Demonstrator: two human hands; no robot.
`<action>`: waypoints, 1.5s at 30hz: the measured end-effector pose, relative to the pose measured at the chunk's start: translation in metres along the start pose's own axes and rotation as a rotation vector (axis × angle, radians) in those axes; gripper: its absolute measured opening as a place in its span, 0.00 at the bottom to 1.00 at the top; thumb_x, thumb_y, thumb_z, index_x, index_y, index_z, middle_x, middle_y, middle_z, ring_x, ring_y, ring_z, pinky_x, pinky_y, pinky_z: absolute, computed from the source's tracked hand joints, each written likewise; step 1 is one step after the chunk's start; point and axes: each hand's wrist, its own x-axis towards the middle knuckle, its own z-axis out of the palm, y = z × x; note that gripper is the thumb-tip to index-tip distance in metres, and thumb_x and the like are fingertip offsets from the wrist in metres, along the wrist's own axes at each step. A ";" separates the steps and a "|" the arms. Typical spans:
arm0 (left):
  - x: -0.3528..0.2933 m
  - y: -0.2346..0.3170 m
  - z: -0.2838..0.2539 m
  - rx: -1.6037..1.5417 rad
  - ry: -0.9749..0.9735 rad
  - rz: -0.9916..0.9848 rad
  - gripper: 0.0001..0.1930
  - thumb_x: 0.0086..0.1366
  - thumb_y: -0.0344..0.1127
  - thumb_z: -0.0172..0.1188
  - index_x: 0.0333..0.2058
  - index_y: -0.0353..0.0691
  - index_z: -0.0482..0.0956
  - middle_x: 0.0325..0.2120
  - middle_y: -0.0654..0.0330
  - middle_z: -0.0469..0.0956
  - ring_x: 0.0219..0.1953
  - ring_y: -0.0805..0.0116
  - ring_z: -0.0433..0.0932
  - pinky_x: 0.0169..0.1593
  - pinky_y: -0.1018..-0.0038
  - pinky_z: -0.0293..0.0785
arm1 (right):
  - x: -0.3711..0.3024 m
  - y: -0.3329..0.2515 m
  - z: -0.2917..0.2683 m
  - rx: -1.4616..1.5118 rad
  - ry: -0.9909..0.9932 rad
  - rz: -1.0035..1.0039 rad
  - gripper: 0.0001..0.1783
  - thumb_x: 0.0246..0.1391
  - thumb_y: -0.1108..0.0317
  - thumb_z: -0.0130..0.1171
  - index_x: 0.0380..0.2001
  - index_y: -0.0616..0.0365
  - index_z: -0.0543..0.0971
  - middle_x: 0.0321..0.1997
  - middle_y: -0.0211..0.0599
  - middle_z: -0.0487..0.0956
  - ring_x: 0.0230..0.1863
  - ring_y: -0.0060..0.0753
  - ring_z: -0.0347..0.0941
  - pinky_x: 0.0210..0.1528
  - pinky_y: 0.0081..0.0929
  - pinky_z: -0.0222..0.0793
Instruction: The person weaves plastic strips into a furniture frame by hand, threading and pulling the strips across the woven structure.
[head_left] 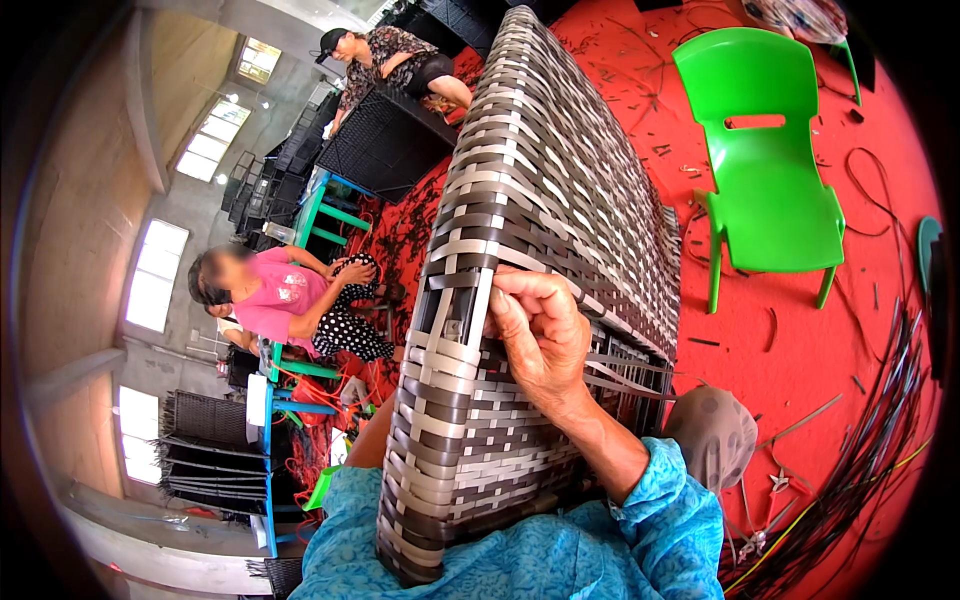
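A large woven furniture piece [560, 170] of flat brown, grey and cream plastic strips stands tilted in front of me, its lower end against my lap. My right hand [545, 335] is closed at its edge, thumb and forefinger pinching a pale flat strip [482, 305]. Beside the fingertips, a gap in the weave shows the dark frame [455, 312]. Loose strip ends [630, 372] stick out past the wrist, by an opening in the woven side. My left hand is hidden behind the piece; only a bit of bare left arm [374, 440] shows.
A green plastic chair [765, 200] stands on the red floor [720, 385] to the right. Long dark strips [860, 470] lie at the lower right. To the left, a person in pink [290, 300] sits; farther off, another handles a black woven piece [385, 145].
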 end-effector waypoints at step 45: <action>-0.003 0.049 -0.044 0.126 0.475 0.374 0.12 0.52 0.27 0.61 0.37 0.35 0.78 0.34 0.57 0.74 0.34 0.68 0.73 0.37 0.79 0.69 | 0.010 -0.010 -0.012 0.014 -0.039 0.072 0.09 0.54 0.78 0.51 0.40 0.64 0.69 0.34 0.39 0.77 0.26 0.20 0.75 0.24 0.13 0.71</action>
